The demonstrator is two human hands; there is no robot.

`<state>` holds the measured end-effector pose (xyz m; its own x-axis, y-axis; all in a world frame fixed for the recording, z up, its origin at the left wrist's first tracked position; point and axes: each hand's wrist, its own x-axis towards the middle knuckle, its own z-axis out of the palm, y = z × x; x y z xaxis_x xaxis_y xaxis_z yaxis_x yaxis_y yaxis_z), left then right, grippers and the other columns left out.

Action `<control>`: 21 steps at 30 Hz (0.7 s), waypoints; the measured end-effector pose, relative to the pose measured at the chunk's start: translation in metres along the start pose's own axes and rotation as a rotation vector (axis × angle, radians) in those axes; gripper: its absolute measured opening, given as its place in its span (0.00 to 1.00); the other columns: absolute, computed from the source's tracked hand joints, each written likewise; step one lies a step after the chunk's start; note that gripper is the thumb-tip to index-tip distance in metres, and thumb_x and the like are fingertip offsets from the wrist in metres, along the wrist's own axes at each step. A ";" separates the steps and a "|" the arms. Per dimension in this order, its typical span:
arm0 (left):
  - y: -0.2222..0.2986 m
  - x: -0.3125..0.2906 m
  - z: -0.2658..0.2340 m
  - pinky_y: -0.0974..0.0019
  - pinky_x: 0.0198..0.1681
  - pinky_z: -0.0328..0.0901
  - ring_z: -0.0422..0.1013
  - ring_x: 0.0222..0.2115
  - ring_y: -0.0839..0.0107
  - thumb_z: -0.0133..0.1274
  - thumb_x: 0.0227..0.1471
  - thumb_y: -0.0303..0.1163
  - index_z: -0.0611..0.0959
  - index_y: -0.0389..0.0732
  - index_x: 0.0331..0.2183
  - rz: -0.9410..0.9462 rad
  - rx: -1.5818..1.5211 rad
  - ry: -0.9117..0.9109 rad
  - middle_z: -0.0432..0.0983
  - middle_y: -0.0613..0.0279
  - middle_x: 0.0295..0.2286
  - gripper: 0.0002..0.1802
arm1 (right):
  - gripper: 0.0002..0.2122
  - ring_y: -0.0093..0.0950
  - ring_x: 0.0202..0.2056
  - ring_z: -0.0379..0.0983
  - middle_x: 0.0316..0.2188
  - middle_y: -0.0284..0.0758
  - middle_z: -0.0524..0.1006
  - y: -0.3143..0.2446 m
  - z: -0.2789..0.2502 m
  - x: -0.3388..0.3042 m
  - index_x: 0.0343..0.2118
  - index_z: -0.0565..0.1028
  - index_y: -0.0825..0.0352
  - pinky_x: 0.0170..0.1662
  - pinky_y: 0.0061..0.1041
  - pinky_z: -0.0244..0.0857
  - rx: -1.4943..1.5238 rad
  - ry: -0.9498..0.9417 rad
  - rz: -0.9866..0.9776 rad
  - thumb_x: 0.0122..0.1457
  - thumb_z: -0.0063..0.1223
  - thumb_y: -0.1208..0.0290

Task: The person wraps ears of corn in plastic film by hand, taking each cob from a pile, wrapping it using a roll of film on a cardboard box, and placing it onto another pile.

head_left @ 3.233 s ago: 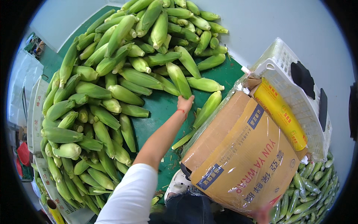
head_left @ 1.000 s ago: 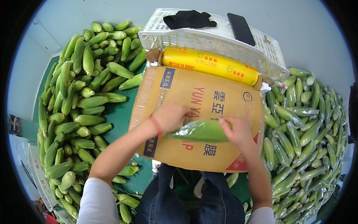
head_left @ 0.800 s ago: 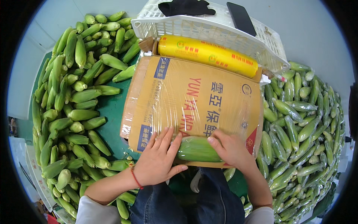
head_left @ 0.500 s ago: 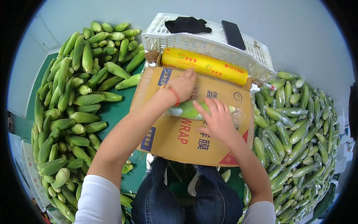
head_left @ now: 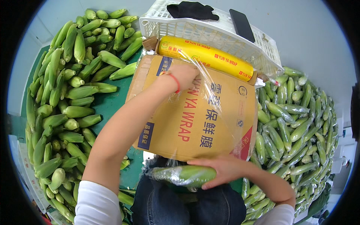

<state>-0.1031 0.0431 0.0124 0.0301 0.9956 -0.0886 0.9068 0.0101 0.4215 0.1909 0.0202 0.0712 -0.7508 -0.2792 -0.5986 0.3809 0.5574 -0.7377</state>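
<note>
My right hand (head_left: 223,170) is wrapped round one end of a green ear of corn (head_left: 183,176). The ear lies sideways over my lap, below the near edge of the cardboard box (head_left: 161,131), with shiny clear film around it. Farther up, my left hand (head_left: 183,78), a red band at its wrist, is closed with its fingers bent on clear cling film (head_left: 212,86) just in front of the yellow film roll (head_left: 206,56). The film shows as glossy streaks over the box top. Its exact grip under the left fingers is partly hidden.
Unwrapped corn ears (head_left: 78,92) are heaped at the left on a green surface (head_left: 108,105). Film-wrapped ears (head_left: 296,131) are piled at the right. Behind the roll stands a white plastic basket (head_left: 168,28) bearing a black cloth (head_left: 193,10) and a dark phone (head_left: 242,25).
My right hand has brought the corn from the box top toward me, over my lap. It has closed round the ear's end. My left hand stays by the roll.
</note>
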 end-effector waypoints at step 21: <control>0.056 -0.134 0.048 0.74 0.39 0.64 0.67 0.35 0.77 0.41 0.63 0.37 0.68 0.40 0.45 -0.348 -0.981 0.923 0.70 0.63 0.35 0.13 | 0.34 0.30 0.42 0.72 0.56 0.45 0.65 0.027 0.011 0.008 0.62 0.56 0.63 0.37 0.25 0.71 0.947 0.665 -0.063 0.53 0.60 0.65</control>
<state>-0.0367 -0.0937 0.0048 -0.7677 0.6252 0.1406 0.1365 -0.0548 0.9891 0.2009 0.0236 0.0430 -0.8113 0.3371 -0.4778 0.3735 -0.3299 -0.8670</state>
